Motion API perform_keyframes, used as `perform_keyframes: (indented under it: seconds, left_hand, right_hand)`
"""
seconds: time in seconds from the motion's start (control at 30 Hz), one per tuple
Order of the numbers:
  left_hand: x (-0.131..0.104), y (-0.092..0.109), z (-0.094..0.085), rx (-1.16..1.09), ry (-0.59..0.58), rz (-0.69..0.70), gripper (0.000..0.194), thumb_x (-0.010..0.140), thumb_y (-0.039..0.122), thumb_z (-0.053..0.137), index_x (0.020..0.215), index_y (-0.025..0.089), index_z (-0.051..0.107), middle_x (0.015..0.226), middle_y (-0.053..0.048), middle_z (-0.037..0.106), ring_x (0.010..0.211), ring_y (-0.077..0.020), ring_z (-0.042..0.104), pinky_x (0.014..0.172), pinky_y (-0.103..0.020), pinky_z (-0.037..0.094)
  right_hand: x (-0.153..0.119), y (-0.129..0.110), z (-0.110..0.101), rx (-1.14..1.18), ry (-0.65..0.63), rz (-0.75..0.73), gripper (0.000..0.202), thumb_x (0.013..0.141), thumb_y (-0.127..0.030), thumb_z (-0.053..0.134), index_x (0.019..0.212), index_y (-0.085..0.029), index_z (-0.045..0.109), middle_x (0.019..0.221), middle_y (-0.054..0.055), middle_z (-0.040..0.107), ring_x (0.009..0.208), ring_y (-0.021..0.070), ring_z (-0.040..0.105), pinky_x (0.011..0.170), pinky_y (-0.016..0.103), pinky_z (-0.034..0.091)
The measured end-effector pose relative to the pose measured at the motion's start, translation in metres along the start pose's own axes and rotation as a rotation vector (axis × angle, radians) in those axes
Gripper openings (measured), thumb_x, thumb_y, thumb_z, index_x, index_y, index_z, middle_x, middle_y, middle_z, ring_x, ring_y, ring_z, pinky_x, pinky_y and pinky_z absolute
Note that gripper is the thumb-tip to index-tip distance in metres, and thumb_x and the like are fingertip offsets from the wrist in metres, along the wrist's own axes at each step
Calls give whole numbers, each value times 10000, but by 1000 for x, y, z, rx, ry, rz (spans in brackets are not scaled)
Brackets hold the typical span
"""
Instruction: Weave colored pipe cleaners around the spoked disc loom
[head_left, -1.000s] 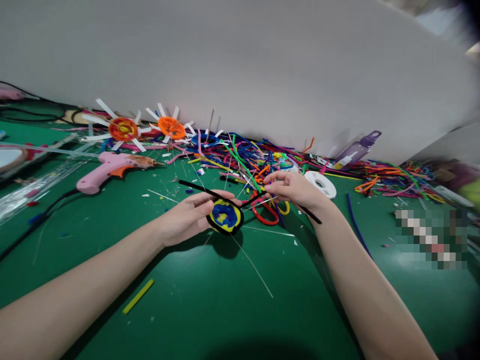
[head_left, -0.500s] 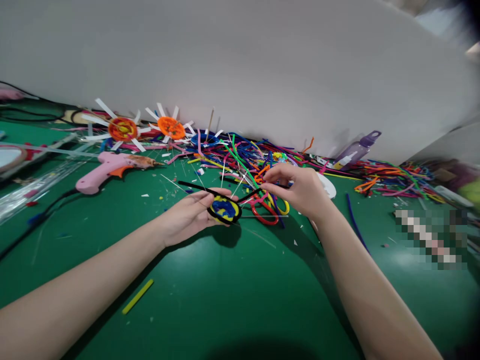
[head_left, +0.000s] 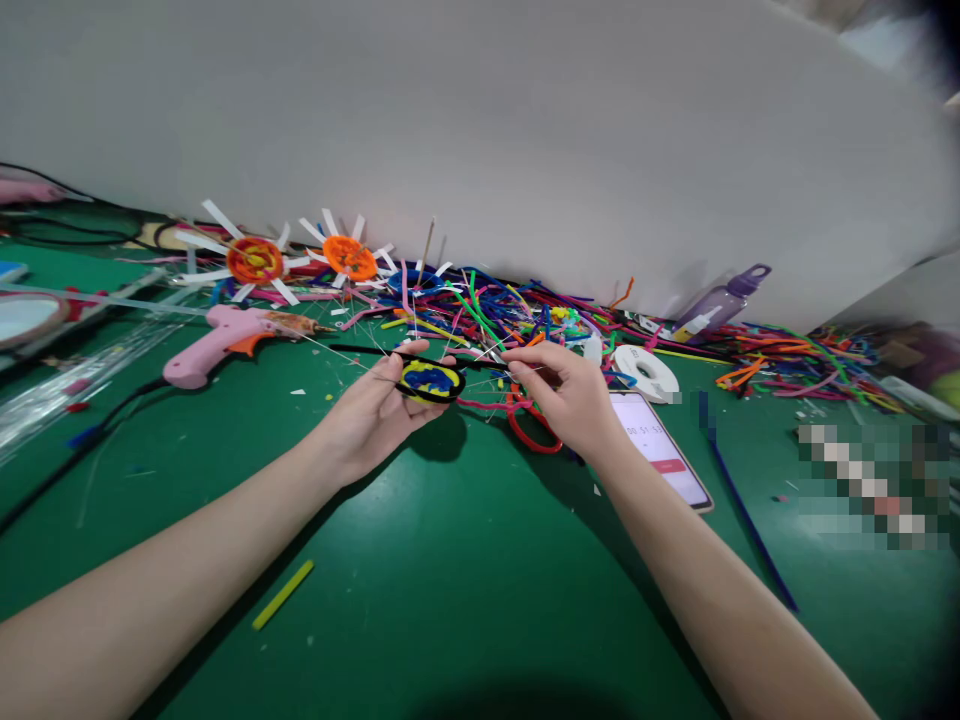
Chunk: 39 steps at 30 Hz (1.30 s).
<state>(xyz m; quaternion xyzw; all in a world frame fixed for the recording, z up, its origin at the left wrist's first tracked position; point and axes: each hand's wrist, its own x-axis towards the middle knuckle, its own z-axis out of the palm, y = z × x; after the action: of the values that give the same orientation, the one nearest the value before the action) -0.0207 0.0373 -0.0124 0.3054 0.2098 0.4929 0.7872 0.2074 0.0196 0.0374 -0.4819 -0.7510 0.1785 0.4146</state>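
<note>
My left hand [head_left: 379, 415] holds a small round disc [head_left: 431, 381], yellow and blue inside a black fuzzy rim, by its left edge. Thin pale spokes stick out around the disc. A black pipe cleaner [head_left: 480, 365] runs from the rim to my right hand [head_left: 559, 385], whose thumb and forefinger pinch it. Another black length points left from the disc, above my left hand. Red-handled scissors [head_left: 534, 432] lie on the table just beneath my right hand, partly covered by it.
A pink glue gun [head_left: 225, 338] with a cord lies left. Two orange discs with white strips [head_left: 255, 260] stand behind, beside a heap of coloured pipe cleaners [head_left: 517, 310]. At right are a phone [head_left: 664, 455], a white spool [head_left: 646, 373] and a purple bottle [head_left: 724, 303]. A yellow stick [head_left: 283, 595] lies in front.
My right hand has moved left and slightly down with the black pipe cleaner, closer to the disc. The disc has tilted flatter and shifted a little up and left. The phone has come into sight.
</note>
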Motion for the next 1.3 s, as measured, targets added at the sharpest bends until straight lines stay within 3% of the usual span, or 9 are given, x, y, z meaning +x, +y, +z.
perform_keyframes:
  seconds: [0.13,0.27,0.5,0.63,0.77,0.9,1.07,1.3]
  left_hand:
    - [0,1,0,38,47,39,251,868,423,656,1072,283,617,1103,-15,743,903,-180,713,831,-338,527]
    - [0,2,0,52,73,53,209,872,417,653,1002,259,606,1095,-17,748,888,-166,715,841,-334,519]
    - [2,1,1,74,120,65,204,881,417,640,951,229,604,1010,-20,765,843,-157,718,818,-314,534]
    - [0,-1,5,130,105,108,227,845,380,695,955,216,584,1059,-50,753,916,-190,717,799,-328,550]
    - [0,-5,6,186,86,143,290,794,370,752,951,202,576,1059,-66,748,922,-217,717,832,-374,555]
    - [-1,-8,5,213,85,159,282,806,341,744,992,213,575,1079,-77,740,990,-238,703,904,-426,534]
    - [-2,-8,5,231,43,169,273,800,315,750,990,223,576,1115,-76,726,1031,-245,689,927,-429,521]
    - [-2,-10,3,320,57,173,276,818,334,732,1016,237,566,1148,-58,712,942,-194,701,848,-333,548]
  right_hand:
    - [-1,5,17,457,30,373,331,813,-409,678,1090,-230,647,785,6,663,518,97,528,517,266,487]
    - [-6,7,32,669,-14,505,320,743,-400,731,975,-184,682,697,-26,624,428,46,414,468,245,473]
    - [-22,-2,54,635,-128,511,268,795,-382,657,978,-186,639,636,-54,583,413,57,469,426,219,424]
    - [-28,-11,58,601,-224,463,157,820,-332,608,895,-206,553,567,-65,575,448,87,502,458,223,410]
    - [-28,-12,58,625,-226,458,121,828,-313,589,834,-217,516,542,-60,608,460,95,494,500,232,403]
    - [-27,-7,58,730,-223,510,191,828,-379,612,788,-212,528,549,-35,648,422,85,474,467,222,358]
    - [-26,-1,59,809,-192,551,284,803,-465,653,742,-201,569,582,-9,673,440,88,511,479,223,393]
    - [-26,-4,58,746,-222,551,443,820,-594,602,673,-177,623,517,6,650,416,90,512,470,224,400]
